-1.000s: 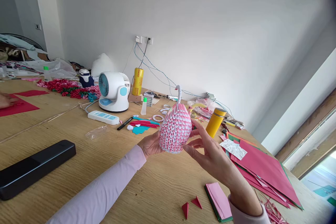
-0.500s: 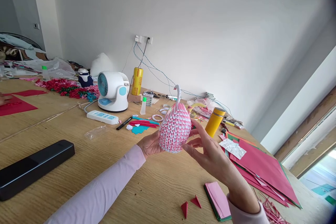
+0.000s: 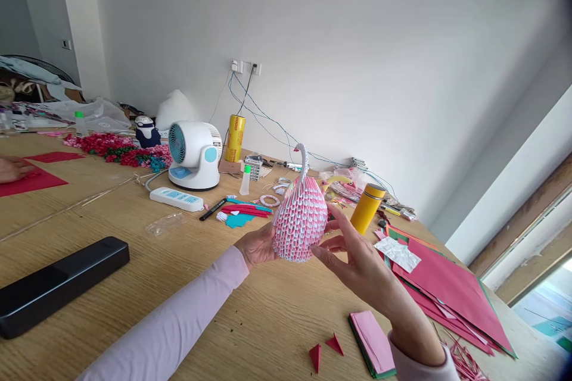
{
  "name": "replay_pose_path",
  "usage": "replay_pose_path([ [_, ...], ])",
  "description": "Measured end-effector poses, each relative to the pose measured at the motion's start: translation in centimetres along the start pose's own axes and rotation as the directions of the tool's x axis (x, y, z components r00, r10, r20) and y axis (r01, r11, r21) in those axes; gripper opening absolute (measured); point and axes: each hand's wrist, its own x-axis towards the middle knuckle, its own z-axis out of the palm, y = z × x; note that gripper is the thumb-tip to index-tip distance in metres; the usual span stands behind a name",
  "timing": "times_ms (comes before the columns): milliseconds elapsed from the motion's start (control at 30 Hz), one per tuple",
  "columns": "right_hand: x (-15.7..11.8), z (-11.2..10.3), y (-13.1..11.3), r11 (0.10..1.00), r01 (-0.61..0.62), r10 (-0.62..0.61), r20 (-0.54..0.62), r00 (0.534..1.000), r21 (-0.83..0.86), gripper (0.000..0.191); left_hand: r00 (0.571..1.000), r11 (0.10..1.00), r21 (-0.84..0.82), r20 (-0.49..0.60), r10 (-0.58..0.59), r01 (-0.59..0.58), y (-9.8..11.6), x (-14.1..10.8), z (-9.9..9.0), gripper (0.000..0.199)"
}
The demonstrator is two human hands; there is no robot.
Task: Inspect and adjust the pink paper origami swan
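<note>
A pink-and-white paper swan, built from many small folded pieces, is held up above the table with its thin white neck upright. My left hand grips its left side and underside, fingertips hidden behind the body. On the right side, my right hand has its thumb at the lower edge and its curved fingers against the body, partly behind it. Two red folded paper triangles lie on the table below, beside a stack of pink and green paper strips.
A white fan, a power strip and a yellow flask stand beyond the swan. Large red sheets lie to the right, a long black box to the left. Another person's hand rests on red paper at far left.
My hands and the swan hold nearly the same pose, with the view shifted slightly. The other person's hand at far left has come further into view.
</note>
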Motion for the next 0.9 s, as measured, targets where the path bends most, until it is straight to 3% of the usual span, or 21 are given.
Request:
replay_pose_path([
  [167,0.1,-0.1,-0.1,1.000,0.014,-0.014,-0.001,1.000,-0.015,0.071,0.999,0.998,0.064,0.042,0.003,-0.006,-0.1,0.0,-0.4,0.054],
  [467,0.0,-0.2,-0.5,1.000,0.016,-0.015,0.034,0.999,-0.003,0.069,0.997,0.998,0.059,0.071,-0.004,-0.001,-0.1,-0.2,-0.6,0.058],
  [900,-0.1,-0.5,-0.7,0.998,0.040,-0.037,0.064,0.997,-0.044,0.068,0.993,0.999,0.007,0.113,0.033,-0.034,-0.4,-0.7,-1.8,0.046],
])
